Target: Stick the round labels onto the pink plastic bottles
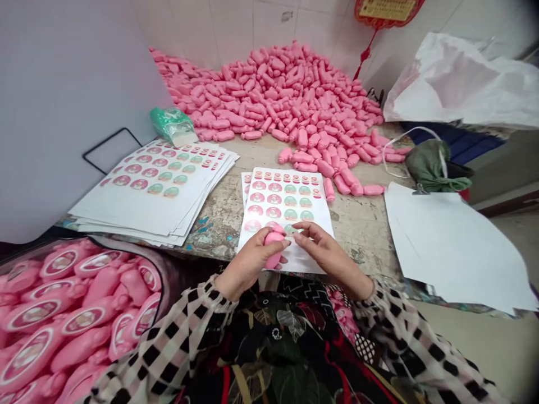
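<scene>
My left hand (255, 251) is closed around a small pink plastic bottle (273, 249), held above the near part of a sticker sheet (290, 261). Close by on the right, my right hand (322, 247) has its thumb and index finger drawn together beside the bottle. A green oval sticker (289, 229) shows right at those fingertips; I cannot tell whether it is in the pinch or on the sheet. Rows of pink and green oval stickers, with small red and cream ones along the top, cover the sheet's upper part.
A big heap of pink bottles (286, 95) fills the table's back. Stacked sticker sheets (138, 210) lie left, with a green plastic bag (170, 124) on them. Labelled bottles (76, 320) fill a bag at lower left. White paper (446, 241) under a binder clip lies right.
</scene>
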A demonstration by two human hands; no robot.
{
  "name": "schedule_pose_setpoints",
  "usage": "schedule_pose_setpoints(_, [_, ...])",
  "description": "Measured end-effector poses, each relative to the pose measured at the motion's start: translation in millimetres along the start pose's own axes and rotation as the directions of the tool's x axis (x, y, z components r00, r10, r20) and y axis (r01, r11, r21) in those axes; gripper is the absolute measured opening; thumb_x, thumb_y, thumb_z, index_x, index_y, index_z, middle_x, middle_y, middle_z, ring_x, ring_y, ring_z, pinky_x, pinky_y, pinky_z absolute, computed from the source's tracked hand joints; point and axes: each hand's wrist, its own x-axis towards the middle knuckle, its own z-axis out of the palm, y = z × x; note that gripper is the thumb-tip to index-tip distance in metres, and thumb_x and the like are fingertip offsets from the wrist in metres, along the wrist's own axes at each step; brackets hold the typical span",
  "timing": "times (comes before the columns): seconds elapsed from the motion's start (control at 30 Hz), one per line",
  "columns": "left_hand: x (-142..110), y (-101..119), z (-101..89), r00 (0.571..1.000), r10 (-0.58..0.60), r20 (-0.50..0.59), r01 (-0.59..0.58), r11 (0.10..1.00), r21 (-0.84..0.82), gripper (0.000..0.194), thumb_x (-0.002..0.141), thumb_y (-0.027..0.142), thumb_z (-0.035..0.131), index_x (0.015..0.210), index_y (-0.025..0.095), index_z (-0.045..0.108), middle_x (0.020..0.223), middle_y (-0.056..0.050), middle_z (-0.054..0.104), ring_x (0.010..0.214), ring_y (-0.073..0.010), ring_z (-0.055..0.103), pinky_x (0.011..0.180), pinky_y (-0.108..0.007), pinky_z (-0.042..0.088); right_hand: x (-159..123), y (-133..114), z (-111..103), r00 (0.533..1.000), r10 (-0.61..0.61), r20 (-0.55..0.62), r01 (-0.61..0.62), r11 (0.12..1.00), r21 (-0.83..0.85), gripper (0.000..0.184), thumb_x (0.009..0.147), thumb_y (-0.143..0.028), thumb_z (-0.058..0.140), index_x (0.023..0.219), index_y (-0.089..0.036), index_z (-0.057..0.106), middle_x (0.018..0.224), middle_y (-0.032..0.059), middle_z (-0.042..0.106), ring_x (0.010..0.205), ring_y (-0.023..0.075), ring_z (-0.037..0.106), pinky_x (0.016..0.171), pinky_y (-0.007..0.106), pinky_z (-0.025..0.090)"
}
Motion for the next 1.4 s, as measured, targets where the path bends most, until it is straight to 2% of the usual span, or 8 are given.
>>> schedule_pose_setpoints(0.23, [-29.2, -14.2, -0.3, 0.915, -0.157, 0.371, -0.013, 0.908, 0.419, 0.03, 0.062, 0.026, 0.071, 0.088, 0.018, 0.062, 0.084, 0.001, 0.061, 0.074, -0.0105, 0.053, 0.066, -0.021, 0.041, 4.8, 15.2, 2.4, 0.994, -0.105, -0.009, 0.098, 0.953, -0.286, 0.024, 0.083, -0.038, 0.049, 0.095, -0.022, 0.062, 0.093, 0.0023, 0.065, 0.084, 0.0169, 0.057, 0.08, 0.032, 0.043])
schedule_pose_setpoints(0.37, [-32.9, -10.8, -3.9, 0.936, -0.115, 0.333, -0.055, 0.886, 0.46, 0.028, 0.061, 0.025, 0.07, 0.087, 0.017, 0.061, 0.084, 0.001, 0.061, 0.078, -0.0129, 0.054, 0.07, -0.023, 0.041, 6.2, 14.1, 6.7, 0.985, -0.169, -0.039, 0.136, 0.892, -0.432, 0.026, 0.082, -0.039, 0.05, 0.1, -0.024, 0.062, 0.097, 0.0026, 0.066, 0.085, 0.0177, 0.058, 0.077, 0.032, 0.044])
schedule_pose_setpoints(0.57, [-32.1, 0.6, -22.5, 0.971, -0.122, 0.207, 0.044, 0.937, 0.347, 0.03, 0.066, 0.027, 0.068, 0.092, 0.018, 0.056, 0.078, 0.0, 0.062, 0.065, -0.0103, 0.054, 0.06, -0.021, 0.041, 2.1, 11.5, -31.8, 0.958, -0.193, -0.211, 0.02, 0.782, -0.623, 0.029, 0.082, -0.042, 0.05, 0.096, -0.021, 0.064, 0.094, 0.0058, 0.064, 0.082, 0.0196, 0.056, 0.075, 0.034, 0.041])
schedule_pose_setpoints(0.73, [-17.1, 8.6, -8.9, 1.0, 0.026, -0.004, -0.025, 0.997, 0.073, 0.035, 0.076, 0.043, 0.059, 0.1, 0.019, 0.05, 0.082, -0.001, 0.06, 0.068, -0.0113, 0.056, 0.066, -0.025, 0.046, -18.4, 7.2, -14.5, 0.977, -0.005, -0.214, -0.022, 0.993, -0.12, 0.032, 0.072, -0.046, 0.063, 0.089, -0.019, 0.062, 0.078, 0.0011, 0.06, 0.069, 0.0146, 0.054, 0.066, 0.029, 0.043])
schedule_pose_setpoints(0.93, [-11.7, 7.7, 24.1, 0.986, 0.163, 0.029, -0.162, 0.986, -0.048, 0.035, 0.083, 0.046, 0.051, 0.105, 0.019, 0.052, 0.11, -0.007, 0.056, 0.104, -0.0159, 0.052, 0.092, -0.029, 0.039, -30.8, -0.2, 28.4, 0.997, -0.045, -0.07, 0.061, 0.968, 0.245, 0.027, 0.07, -0.039, 0.069, 0.087, -0.019, 0.061, 0.08, -0.0013, 0.058, 0.077, 0.0128, 0.054, 0.073, 0.026, 0.043])
schedule_pose_setpoints(1.1, [-20.0, 5.4, -8.5, 0.979, 0.193, -0.068, -0.167, 0.945, 0.281, 0.04, 0.079, 0.041, 0.056, 0.113, 0.022, 0.049, 0.096, -0.004, 0.055, 0.079, -0.014, 0.056, 0.072, -0.028, 0.046, -19.4, 12.3, -17.6, 0.973, 0.046, -0.227, 0.006, 0.975, 0.221, 0.029, 0.068, -0.038, 0.071, 0.088, -0.019, 0.063, 0.074, -0.0017, 0.06, 0.064, 0.0095, 0.051, 0.063, 0.024, 0.042])
schedule_pose_setpoints(1.23, [-28.6, -4.2, -47.0, 0.882, 0.354, -0.31, -0.103, 0.789, 0.606, 0.039, 0.078, 0.043, 0.052, 0.11, 0.02, 0.054, 0.089, -0.003, 0.053, 0.068, -0.013, 0.052, 0.06, -0.026, 0.043, -3.9, 33.3, -72.5, 0.904, 0.085, -0.419, -0.013, 0.985, 0.172, 0.035, 0.064, -0.043, 0.071, 0.088, -0.018, 0.063, 0.071, -0.0015, 0.06, 0.055, 0.009, 0.049, 0.053, 0.023, 0.04])
schedule_pose_setpoints(1.4, [-31.5, -26.5, -71.3, 0.834, 0.419, -0.359, 0.1, 0.524, 0.845, 0.055, 0.077, 0.047, 0.051, 0.124, 0.018, 0.049, 0.093, -0.005, 0.052, 0.063, -0.0143, 0.049, 0.067, -0.033, 0.045, 1.4, 53.9, -104.5, 0.797, -0.137, -0.589, -0.169, 0.885, -0.434, 0.036, 0.072, -0.045, 0.061, 0.091, -0.014, 0.064, 0.083, 0.0076, 0.064, 0.074, 0.0205, 0.057, 0.07, 0.035, 0.045])
